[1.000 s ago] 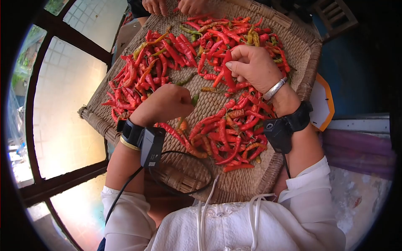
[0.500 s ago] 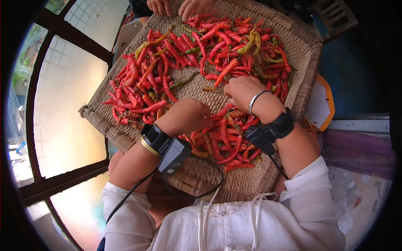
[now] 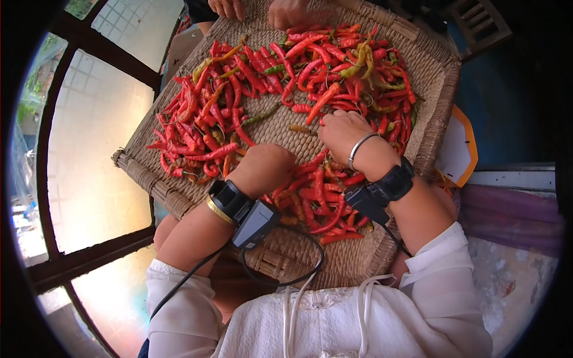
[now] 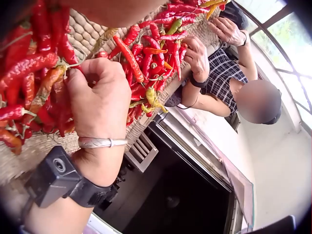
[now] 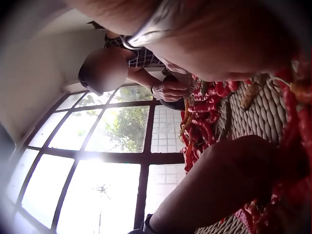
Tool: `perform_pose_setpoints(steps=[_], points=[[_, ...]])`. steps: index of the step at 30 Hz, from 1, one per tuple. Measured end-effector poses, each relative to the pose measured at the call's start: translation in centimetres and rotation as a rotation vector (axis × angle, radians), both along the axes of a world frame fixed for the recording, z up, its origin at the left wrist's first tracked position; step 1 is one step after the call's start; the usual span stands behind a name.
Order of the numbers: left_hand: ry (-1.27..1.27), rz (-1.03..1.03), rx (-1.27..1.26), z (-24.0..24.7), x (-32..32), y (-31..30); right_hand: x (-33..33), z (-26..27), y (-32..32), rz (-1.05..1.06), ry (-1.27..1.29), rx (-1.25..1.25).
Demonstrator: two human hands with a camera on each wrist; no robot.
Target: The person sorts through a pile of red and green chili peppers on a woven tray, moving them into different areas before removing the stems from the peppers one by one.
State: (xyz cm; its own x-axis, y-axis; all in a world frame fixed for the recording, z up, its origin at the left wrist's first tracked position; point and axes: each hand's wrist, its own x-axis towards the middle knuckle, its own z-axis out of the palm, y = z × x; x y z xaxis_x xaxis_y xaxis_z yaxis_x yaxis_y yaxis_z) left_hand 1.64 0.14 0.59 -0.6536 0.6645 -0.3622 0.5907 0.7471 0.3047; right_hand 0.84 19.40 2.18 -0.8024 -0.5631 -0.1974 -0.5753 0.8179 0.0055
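Note:
My right hand (image 3: pixel 346 140), with a silver bangle, is low over the near heap of red chili peppers (image 3: pixel 322 197). In the left wrist view its thumb and forefinger pinch at the stem end of a red chili pepper (image 4: pixel 66 46). My left hand (image 3: pixel 265 167) is bent down at the left side of that heap, knuckles up. Its fingers are hidden under the hand in the head view and dark in the right wrist view, so I cannot tell what they hold. The peppers lie on a woven tray (image 3: pixel 439 101).
More peppers form a left heap (image 3: pixel 191 134) and a far right heap (image 3: pixel 334 53). A dull green pepper (image 3: pixel 262 114) lies between them. Another person's hands (image 4: pixel 197 58) work at the far edge. A black cable (image 3: pixel 322 262) loops over the tray's near edge. Windows (image 3: pixel 98 149) stand at left.
My right hand, which held up a red chili pepper, has come down towards me to the near heap. My left hand has moved right, closer to it. The other person's hand has shifted right.

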Motion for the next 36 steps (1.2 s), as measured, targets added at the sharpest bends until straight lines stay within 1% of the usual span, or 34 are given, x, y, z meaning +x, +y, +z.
perform_pose_setpoints(steps=[2,3,4,6,7,8,10,11,12,14,15,16,18,19,20,22,24,25,26,28,29,30,32,33,34,35,36], points=[[0.005,0.007,-0.012,0.1,0.3,0.1,-0.8,2.2,0.1,-0.111,-0.145,0.107],[0.011,0.012,-0.026,0.1,0.3,0.2,-1.0,2.6,0.4,-0.126,-0.115,0.041],[0.011,0.013,-0.025,0.0,0.3,0.2,-1.1,3.2,0.7,-0.125,-0.115,0.042],[0.016,-0.003,-0.046,-0.3,0.4,0.3,-1.2,4.7,1.3,-0.252,-0.148,-0.099],[0.014,-0.003,-0.045,-0.3,0.4,0.4,-1.7,4.8,1.8,-0.291,-0.198,-0.215],[0.014,-0.003,-0.049,-0.2,0.5,0.4,-2.1,4.4,1.9,-0.291,-0.199,-0.215],[0.013,-0.004,-0.052,-0.3,0.4,0.5,-2.4,3.9,1.6,-0.374,0.07,-1.032],[0.017,-0.024,-0.058,-0.4,0.4,0.4,-2.4,4.0,1.6,-0.483,0.137,-1.034],[0.021,-0.045,-0.064,-0.3,0.3,0.3,-2.5,3.8,1.5,-0.485,0.138,-1.034],[-0.001,-0.049,-0.05,0.3,0.0,0.2,-2.6,2.9,1.7,-0.239,0.499,-0.831],[-0.023,-0.05,-0.035,0.8,-0.2,0.0,-2.4,2.7,1.8,-0.179,0.424,-0.688],[-0.023,-0.052,-0.035,1.3,-0.5,0.0,-1.9,2.6,1.7,-0.18,0.424,-0.688],[-0.083,-0.084,0.046,2.5,-1.2,-0.4,-0.8,2.4,1.1,-0.181,0.099,-0.38],[-0.097,-0.017,0.199,3.1,-1.5,-0.9,-0.6,2.6,0.9,-0.179,-0.02,-0.229],[-0.098,-0.018,0.199,3.8,-1.8,-1.3,-0.5,2.6,0.7,-0.18,-0.02,-0.229],[-0.232,0.262,0.46,5.0,-2.7,-2.2,-0.3,2.8,0.1,-0.178,-0.368,0.073],[-0.225,0.427,0.549,6.1,-3.5,-2.9,0.3,3.3,-0.7,-0.184,-0.376,0.12],[-0.179,0.487,0.607,5.9,-3.9,-3.2,0.4,2.9,-0.9,-0.131,-0.369,0.172],[-0.179,0.49,0.606,5.8,-4.0,-3.0,0.4,2.5,-1.0,-0.077,-0.362,0.224],[-0.155,0.719,1.182,5.4,-4.2,-2.3,0.6,2.1,-1.3,-0.074,-0.353,0.228],[0.014,0.627,1.117,4.4,-4.5,-2.4,0.6,2.0,-1.4,-0.073,-0.341,0.235],[0.113,0.585,1.003,4.1,-4.2,-2.0,0.5,1.8,-1.3,-0.07,-0.34,0.237],[0.073,0.428,0.65,4.3,-3.0,-1.9,0.2,1.6,-0.7,-0.081,-0.272,0.15],[0.016,0.322,0.545,4.0,-2.7,-1.6,0.0,1.6,-0.2,-0.08,-0.272,0.151],[-0.041,0.216,0.44,3.5,-2.4,-1.3,-0.2,1.6,0.4,-0.107,-0.24,-0.019],[-0.06,0.135,0.432,2.8,-1.9,-1.2,-0.4,1.6,0.9,-0.134,-0.207,-0.188],[-0.107,0.107,0.362,1.9,-1.4,-0.9,-0.7,1.9,1.1,-0.136,-0.209,-0.188]])
